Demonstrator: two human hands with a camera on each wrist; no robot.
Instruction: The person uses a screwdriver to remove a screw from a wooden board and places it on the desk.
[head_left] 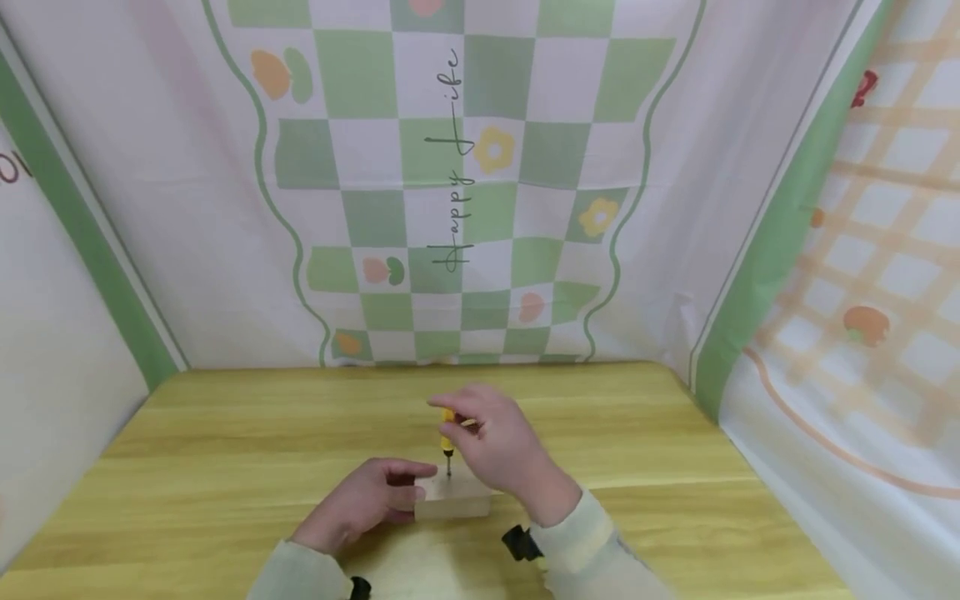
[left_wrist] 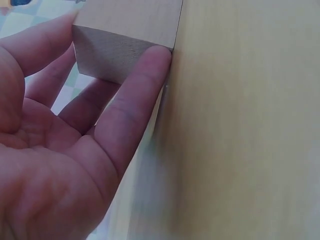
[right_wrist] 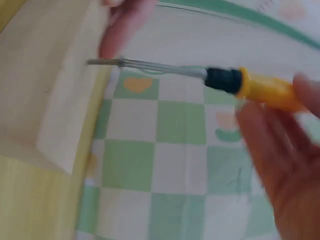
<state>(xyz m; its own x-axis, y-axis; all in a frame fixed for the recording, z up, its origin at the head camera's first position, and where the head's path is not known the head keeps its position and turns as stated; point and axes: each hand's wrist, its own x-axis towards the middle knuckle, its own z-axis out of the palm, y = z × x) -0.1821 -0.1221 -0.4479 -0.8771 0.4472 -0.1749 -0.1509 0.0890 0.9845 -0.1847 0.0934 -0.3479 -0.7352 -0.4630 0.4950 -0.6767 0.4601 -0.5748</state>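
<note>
On the table sits a pale wooden block [head_left: 452,507]. My left hand [head_left: 369,498] holds its left end, with the thumb [left_wrist: 145,75] against the block's side face [left_wrist: 107,52] in the left wrist view. Above the block, my right hand [head_left: 501,442] grips the yellow handle of a screwdriver [right_wrist: 225,81] between thumb and fingers. The screwdriver stands upright with its shaft pointing down. In the right wrist view its tip meets a screw [right_wrist: 102,62] that sticks up out of the block's top face. How deep the screw sits is hidden.
The wood-grain table [head_left: 262,442] reaches back to a hanging cloth [head_left: 495,200] with green and white checks. More cloth [head_left: 885,333] hangs along the right side, and a pale sheet [head_left: 60,333] hangs on the left. Black bands [head_left: 521,542] show at the wrists.
</note>
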